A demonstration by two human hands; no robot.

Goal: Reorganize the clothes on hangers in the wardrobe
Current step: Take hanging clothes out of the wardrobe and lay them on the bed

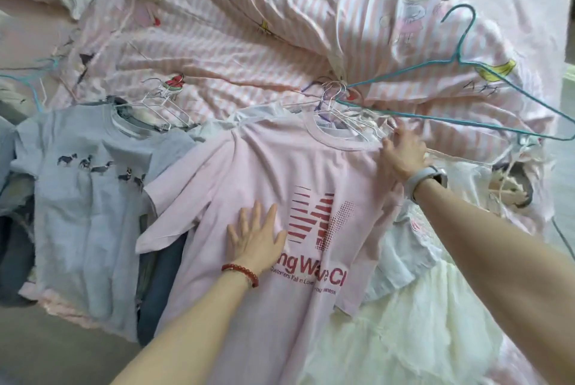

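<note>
A bed fills the view, covered by a rumpled pink-and-white striped duvet point(236, 51) printed with cartoon children, bananas and watermelon slices. Clothes on hangers lie spread over its near half.

The largest garment is a pink T-shirt point(249, 173) with a red striped logo and red lettering on the chest, laid flat face-up in the middle, its collar toward the far side of the bed. A cluster of white wire hangers point(339, 110) pokes out at that collar. To its left lies a grey T-shirt point(77, 198) with a row of small dark dogs across the chest, also on white hangers, resting on darker blue-grey clothing point(158, 285). To the right of the pink shirt sits a heap of white and cream garments point(413, 331), partly under the right forearm.

A teal wire hanger point(466, 68) lies bare on the duvet at upper right, its hook pointing away.

The left hand point(255, 238), with a red bead bracelet at the wrist, rests flat and spread on the pink shirt just left of the logo. The right hand point(404, 152), wearing a grey watch, reaches to the shirt's shoulder beside the collar, fingers bent down onto the fabric and hanger wires; whether it grips anything cannot be told.
</note>
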